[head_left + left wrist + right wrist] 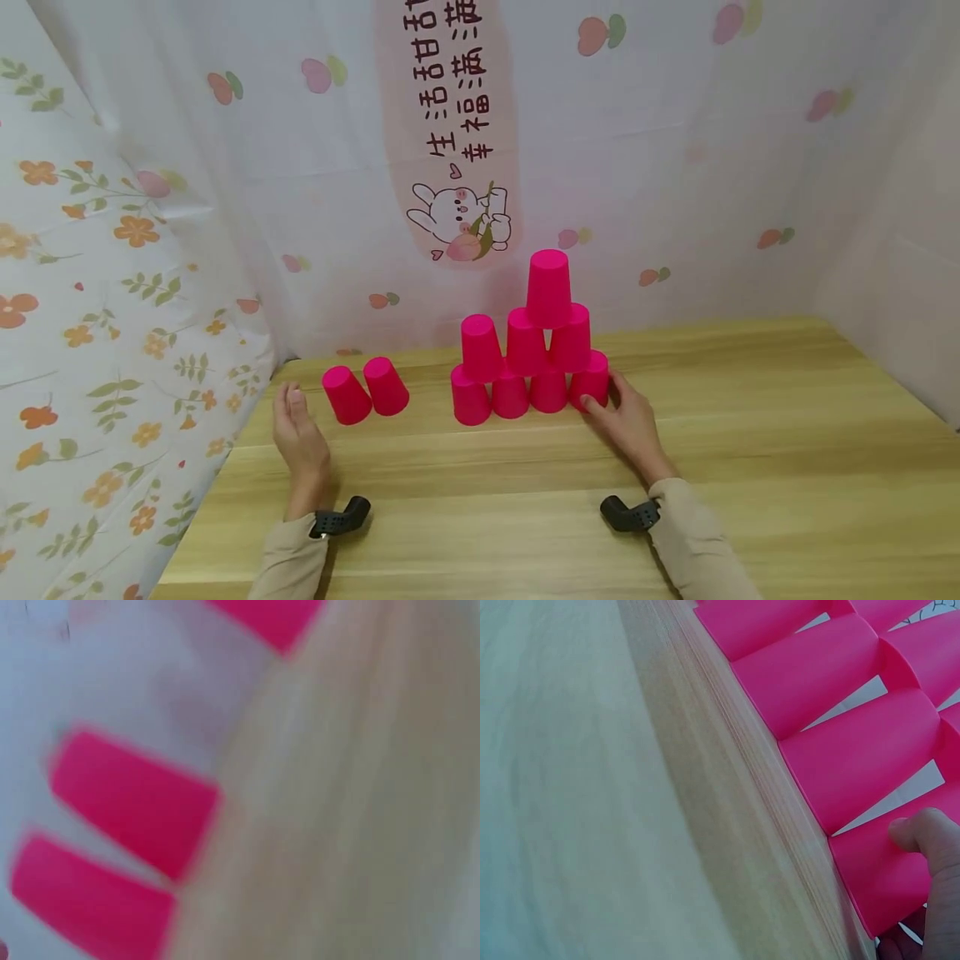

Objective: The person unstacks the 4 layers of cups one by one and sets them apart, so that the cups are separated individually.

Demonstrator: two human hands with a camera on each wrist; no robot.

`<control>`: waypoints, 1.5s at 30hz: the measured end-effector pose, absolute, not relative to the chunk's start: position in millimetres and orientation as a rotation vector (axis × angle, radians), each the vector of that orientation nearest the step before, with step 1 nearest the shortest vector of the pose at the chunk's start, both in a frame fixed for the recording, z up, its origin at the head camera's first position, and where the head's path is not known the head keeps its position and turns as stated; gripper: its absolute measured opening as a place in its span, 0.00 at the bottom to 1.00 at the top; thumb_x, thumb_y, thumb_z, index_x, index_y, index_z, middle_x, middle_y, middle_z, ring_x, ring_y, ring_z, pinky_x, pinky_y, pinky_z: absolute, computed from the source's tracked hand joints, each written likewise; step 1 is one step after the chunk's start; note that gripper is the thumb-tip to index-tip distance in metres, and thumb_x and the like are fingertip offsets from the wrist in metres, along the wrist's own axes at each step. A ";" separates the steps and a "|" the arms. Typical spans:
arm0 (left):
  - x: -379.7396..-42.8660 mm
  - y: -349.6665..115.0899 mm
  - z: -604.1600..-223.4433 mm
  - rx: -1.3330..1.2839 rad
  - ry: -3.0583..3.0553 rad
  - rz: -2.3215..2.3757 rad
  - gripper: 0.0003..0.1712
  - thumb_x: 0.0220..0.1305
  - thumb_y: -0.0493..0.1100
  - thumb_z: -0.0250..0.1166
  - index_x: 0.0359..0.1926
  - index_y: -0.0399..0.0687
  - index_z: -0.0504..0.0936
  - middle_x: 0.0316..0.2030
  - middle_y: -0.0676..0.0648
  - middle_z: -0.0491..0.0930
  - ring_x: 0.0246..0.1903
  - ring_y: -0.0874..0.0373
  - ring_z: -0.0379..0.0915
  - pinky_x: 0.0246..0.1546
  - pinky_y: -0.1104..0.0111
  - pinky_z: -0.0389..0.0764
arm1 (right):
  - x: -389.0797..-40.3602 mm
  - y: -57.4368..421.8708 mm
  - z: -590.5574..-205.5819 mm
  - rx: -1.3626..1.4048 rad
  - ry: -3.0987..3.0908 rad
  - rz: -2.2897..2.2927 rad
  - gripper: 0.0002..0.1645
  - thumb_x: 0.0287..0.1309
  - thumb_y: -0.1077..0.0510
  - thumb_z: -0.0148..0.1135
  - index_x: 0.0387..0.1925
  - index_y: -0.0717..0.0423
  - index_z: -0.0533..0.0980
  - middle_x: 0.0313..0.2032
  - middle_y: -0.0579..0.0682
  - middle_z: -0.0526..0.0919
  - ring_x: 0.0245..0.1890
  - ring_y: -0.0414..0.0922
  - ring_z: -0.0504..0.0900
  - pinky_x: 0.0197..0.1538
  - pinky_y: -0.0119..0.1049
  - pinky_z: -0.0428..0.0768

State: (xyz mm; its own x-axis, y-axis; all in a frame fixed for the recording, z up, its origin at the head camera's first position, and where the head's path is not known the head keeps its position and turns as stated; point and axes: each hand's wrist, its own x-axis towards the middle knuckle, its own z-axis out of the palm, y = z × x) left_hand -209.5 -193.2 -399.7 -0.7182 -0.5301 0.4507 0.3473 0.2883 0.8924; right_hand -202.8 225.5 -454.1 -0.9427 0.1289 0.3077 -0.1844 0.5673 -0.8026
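Pink upside-down cups form a stepped stack on the table, with several cups in the bottom row, three in the second row and one top cup point(549, 290). My right hand point(632, 423) grips the rightmost bottom cup point(590, 379), its thumb point(922, 834) against the front and the other fingers mostly hidden behind. Left of the stack, two more pink cups stand upside down close together, a nearer one point(348, 398) and a farther one point(387, 388). Just left of that pair, my left hand point(302, 437) is raised with its fingers fairly straight, holding nothing. The left wrist view is blurred.
The wooden table point(750, 433) reaches back to a printed curtain point(675, 183) behind the stack. A floral cloth point(112, 350) hangs along the left side. Each wrist wears a black camera mount, the left one point(341, 518) and the right one point(630, 514).
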 end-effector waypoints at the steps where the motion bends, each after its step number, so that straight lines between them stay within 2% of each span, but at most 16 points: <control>1: -206.6 -185.3 -390.0 0.117 -1.809 -1.498 0.27 0.71 0.43 0.43 0.63 0.28 0.61 0.58 0.32 0.68 0.60 0.45 0.61 0.61 0.69 0.61 | -202.1 226.4 -454.5 0.043 -2.465 1.318 0.36 0.55 0.52 0.63 0.60 0.68 0.64 0.55 0.68 0.72 0.56 0.61 0.71 0.57 0.52 0.69; 3: -202.6 -168.4 -370.2 0.009 -1.785 -1.463 0.26 0.70 0.40 0.44 0.62 0.25 0.62 0.57 0.31 0.69 0.60 0.42 0.62 0.61 0.67 0.62 | -201.3 229.4 -454.3 0.044 -2.455 1.312 0.35 0.55 0.51 0.63 0.59 0.67 0.65 0.55 0.67 0.72 0.56 0.61 0.71 0.56 0.52 0.70; 6: -206.2 -147.2 -350.1 -0.195 -1.752 -1.431 0.25 0.68 0.36 0.47 0.63 0.28 0.62 0.56 0.34 0.71 0.59 0.45 0.65 0.60 0.68 0.64 | -200.1 234.4 -453.4 0.056 -2.458 1.305 0.36 0.56 0.50 0.63 0.60 0.67 0.65 0.55 0.67 0.72 0.56 0.61 0.71 0.56 0.53 0.69; 10: -217.3 -116.7 -329.6 -0.491 -1.722 -1.387 0.24 0.63 0.32 0.56 0.60 0.32 0.69 0.53 0.38 0.75 0.56 0.49 0.69 0.58 0.64 0.66 | -198.8 240.8 -454.7 0.042 -2.483 1.283 0.37 0.57 0.49 0.62 0.61 0.67 0.63 0.56 0.67 0.71 0.57 0.61 0.70 0.57 0.53 0.68; 12: -216.9 -96.9 -312.8 -0.632 -1.720 -1.366 0.23 0.60 0.30 0.59 0.57 0.30 0.72 0.51 0.37 0.77 0.54 0.48 0.71 0.58 0.61 0.67 | -198.7 242.4 -454.4 0.040 -2.477 1.280 0.36 0.57 0.50 0.62 0.61 0.67 0.64 0.56 0.67 0.71 0.56 0.61 0.70 0.56 0.53 0.69; 16: -224.1 -58.7 -292.2 -0.833 -1.800 -1.315 0.24 0.58 0.33 0.62 0.56 0.32 0.73 0.51 0.38 0.77 0.53 0.51 0.72 0.56 0.59 0.70 | -199.0 242.0 -453.3 0.042 -2.475 1.283 0.37 0.57 0.49 0.62 0.61 0.66 0.64 0.56 0.66 0.71 0.56 0.61 0.70 0.57 0.53 0.69; 19: -234.1 -32.9 -286.7 -0.921 -1.934 -1.313 0.29 0.58 0.39 0.64 0.60 0.37 0.70 0.56 0.42 0.73 0.54 0.53 0.69 0.54 0.57 0.71 | -198.9 240.6 -453.1 0.038 -2.469 1.288 0.36 0.57 0.50 0.62 0.61 0.66 0.64 0.56 0.66 0.71 0.57 0.61 0.70 0.57 0.53 0.69; 25: -243.4 4.3 -276.3 -0.922 -2.203 -1.438 0.40 0.56 0.46 0.66 0.67 0.45 0.58 0.63 0.47 0.63 0.59 0.54 0.63 0.58 0.58 0.67 | -199.2 232.9 -458.5 0.059 -2.459 1.318 0.36 0.56 0.50 0.63 0.60 0.66 0.64 0.56 0.66 0.71 0.57 0.60 0.70 0.57 0.51 0.69; 31: -253.3 25.4 -273.5 -0.880 -2.291 -1.485 0.45 0.54 0.45 0.68 0.69 0.42 0.54 0.64 0.42 0.61 0.59 0.51 0.63 0.58 0.60 0.67 | -200.7 227.3 -460.1 0.060 -2.434 1.320 0.36 0.55 0.51 0.64 0.60 0.65 0.65 0.56 0.65 0.72 0.56 0.60 0.71 0.57 0.51 0.69; 35: -258.0 32.2 -273.8 -0.911 -2.316 -1.448 0.45 0.53 0.41 0.69 0.68 0.39 0.54 0.62 0.40 0.63 0.57 0.50 0.65 0.56 0.65 0.70 | -199.7 226.1 -460.0 0.049 -2.452 1.336 0.37 0.56 0.50 0.63 0.61 0.66 0.64 0.56 0.66 0.71 0.57 0.60 0.70 0.57 0.51 0.69; 41: -260.8 35.7 -275.3 -0.941 -2.367 -1.430 0.39 0.53 0.39 0.69 0.63 0.38 0.60 0.53 0.43 0.73 0.52 0.53 0.70 0.49 0.70 0.74 | -199.5 225.7 -460.9 0.021 -2.472 1.338 0.37 0.56 0.50 0.63 0.61 0.66 0.64 0.57 0.66 0.71 0.57 0.60 0.70 0.58 0.51 0.68; 45: -258.1 32.3 -272.0 -0.941 -2.323 -1.457 0.38 0.53 0.39 0.69 0.62 0.39 0.61 0.52 0.43 0.73 0.51 0.54 0.70 0.49 0.71 0.74 | -202.1 224.5 -460.9 0.048 -2.459 1.333 0.36 0.56 0.50 0.63 0.61 0.64 0.64 0.56 0.65 0.72 0.57 0.59 0.70 0.58 0.51 0.69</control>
State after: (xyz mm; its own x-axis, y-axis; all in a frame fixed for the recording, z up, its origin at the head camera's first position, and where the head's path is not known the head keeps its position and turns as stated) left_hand -258.1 32.3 -272.0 -0.7631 0.3922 0.5136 0.6332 0.2946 0.7157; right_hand -202.1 224.5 -460.9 -0.9408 0.1317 0.3123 -0.1899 0.5583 -0.8076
